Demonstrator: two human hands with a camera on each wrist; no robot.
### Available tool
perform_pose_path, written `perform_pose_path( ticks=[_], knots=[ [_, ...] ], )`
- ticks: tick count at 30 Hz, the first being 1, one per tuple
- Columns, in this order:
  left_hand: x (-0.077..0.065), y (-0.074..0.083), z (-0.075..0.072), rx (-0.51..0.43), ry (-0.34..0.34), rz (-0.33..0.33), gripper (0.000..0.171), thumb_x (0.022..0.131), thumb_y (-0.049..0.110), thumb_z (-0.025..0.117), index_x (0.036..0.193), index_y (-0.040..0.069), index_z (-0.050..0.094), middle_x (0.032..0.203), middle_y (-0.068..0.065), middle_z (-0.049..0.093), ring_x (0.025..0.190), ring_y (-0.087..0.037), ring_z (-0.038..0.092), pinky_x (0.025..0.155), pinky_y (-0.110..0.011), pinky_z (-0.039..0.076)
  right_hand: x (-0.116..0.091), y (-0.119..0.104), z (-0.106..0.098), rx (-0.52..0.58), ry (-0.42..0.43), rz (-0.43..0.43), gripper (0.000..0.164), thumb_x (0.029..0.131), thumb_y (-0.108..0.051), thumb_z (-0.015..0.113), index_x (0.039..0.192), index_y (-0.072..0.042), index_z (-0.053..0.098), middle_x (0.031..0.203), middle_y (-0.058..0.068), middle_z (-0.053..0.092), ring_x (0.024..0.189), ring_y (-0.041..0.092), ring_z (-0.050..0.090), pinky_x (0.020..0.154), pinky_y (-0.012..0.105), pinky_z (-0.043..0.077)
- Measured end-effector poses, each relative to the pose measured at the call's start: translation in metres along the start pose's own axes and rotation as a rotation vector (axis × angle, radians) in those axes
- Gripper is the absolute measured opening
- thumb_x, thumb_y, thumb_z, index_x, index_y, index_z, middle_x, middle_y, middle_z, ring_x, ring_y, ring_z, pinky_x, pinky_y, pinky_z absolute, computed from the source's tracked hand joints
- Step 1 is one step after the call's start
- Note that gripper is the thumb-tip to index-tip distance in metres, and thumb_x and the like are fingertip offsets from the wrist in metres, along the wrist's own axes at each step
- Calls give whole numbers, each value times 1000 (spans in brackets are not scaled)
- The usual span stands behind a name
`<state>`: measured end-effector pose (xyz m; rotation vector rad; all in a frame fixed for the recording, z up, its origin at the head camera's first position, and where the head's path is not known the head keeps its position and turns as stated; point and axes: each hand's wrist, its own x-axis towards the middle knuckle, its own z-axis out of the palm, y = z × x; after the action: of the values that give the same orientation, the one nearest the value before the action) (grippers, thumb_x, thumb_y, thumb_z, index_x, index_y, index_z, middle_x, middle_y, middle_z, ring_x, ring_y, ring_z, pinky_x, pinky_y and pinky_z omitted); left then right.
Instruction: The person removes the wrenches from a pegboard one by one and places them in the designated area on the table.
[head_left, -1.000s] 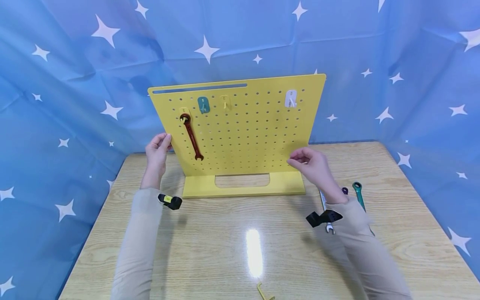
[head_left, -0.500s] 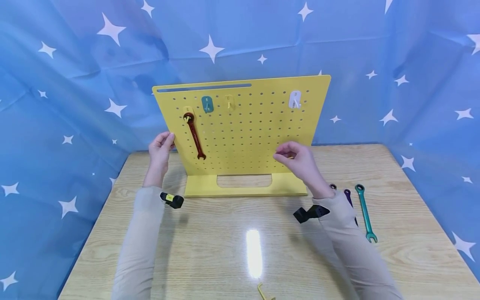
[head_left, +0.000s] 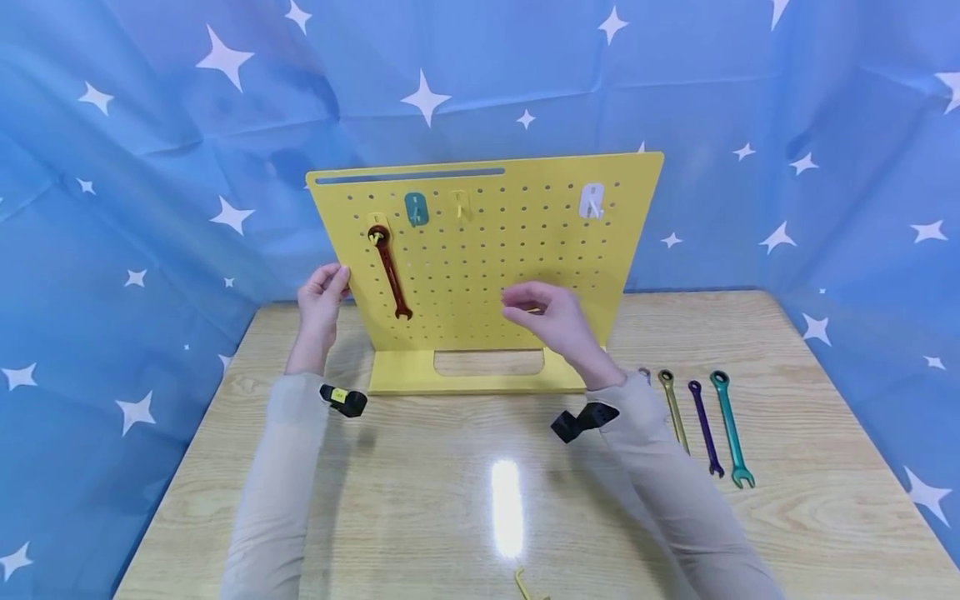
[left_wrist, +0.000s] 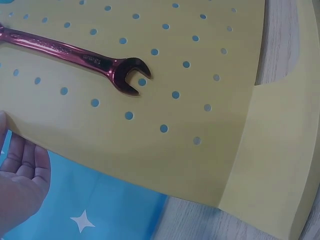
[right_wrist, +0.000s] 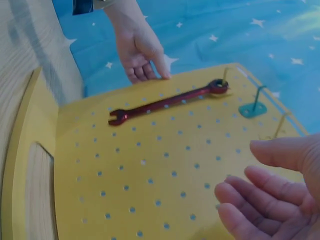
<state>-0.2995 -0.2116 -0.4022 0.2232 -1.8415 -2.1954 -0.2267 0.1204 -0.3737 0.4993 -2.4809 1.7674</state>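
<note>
My left hand (head_left: 322, 300) pinches the left edge of a yellow pegboard (head_left: 480, 258), thumb in front and fingers behind. Just right of it, a red combination wrench (head_left: 390, 271) hangs by its ring end from a yellow hook; its open jaw shows close up in the left wrist view. My right hand (head_left: 551, 312) hovers before the board's lower right part, fingers loosely bent and thumb apart, holding nothing in the right wrist view. Along the board's upper part sit a teal hook (head_left: 416, 210), a yellow hook (head_left: 460, 205) and a white hook (head_left: 591, 202), all bare.
Several wrenches lie on the wooden table (head_left: 810, 375) at right: teal (head_left: 731, 429), purple (head_left: 707, 429), gold (head_left: 672, 408), and one mostly hidden by my right sleeve. A small yellow hook-like piece (head_left: 522, 583) lies at the front edge. Behind hangs a blue star-printed cloth (head_left: 495, 67).
My right hand has moved left across the front of the board, uncovering more of the wrenches on the table. My left hand keeps its hold on the edge; the view shifted slightly.
</note>
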Motion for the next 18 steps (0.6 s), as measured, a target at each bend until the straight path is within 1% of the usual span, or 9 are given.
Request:
perform_pose_path(
  ticks=[4, 10, 13, 18],
  knots=[
    [0, 0, 0, -3, 2, -1, 11, 89, 14, 65, 78, 17, 65, 74, 4, 61, 70, -9, 58, 74, -24, 48, 8, -4, 13, 58, -36, -10, 29, 86, -6, 68, 111, 6, 62, 110, 21, 64, 97, 23, 62, 85, 30, 51],
    [-1, 0, 0, 2, -7, 2, 11, 89, 14, 64, 79, 18, 66, 76, 5, 63, 71, -9, 60, 74, -23, 49, 22, -11, 31, 63, -62, -31, 28, 86, -7, 68, 111, 6, 63, 109, 22, 64, 97, 24, 63, 85, 31, 51],
    [0, 0, 0, -3, -11, 8, 12, 90, 14, 64, 79, 18, 66, 76, 5, 63, 72, -9, 60, 75, -24, 49, 28, -15, 39, 74, -76, -23, 30, 86, -8, 69, 112, 5, 62, 110, 21, 64, 97, 24, 62, 86, 31, 51],
    [1, 0, 0, -9, -10, 5, 12, 89, 13, 65, 79, 18, 66, 76, 5, 63, 72, -9, 60, 80, -30, 47, 38, -20, 54, 120, -105, 5, 34, 86, -9, 68, 116, 4, 60, 115, 20, 62, 101, 22, 61, 87, 29, 51]
  ],
)
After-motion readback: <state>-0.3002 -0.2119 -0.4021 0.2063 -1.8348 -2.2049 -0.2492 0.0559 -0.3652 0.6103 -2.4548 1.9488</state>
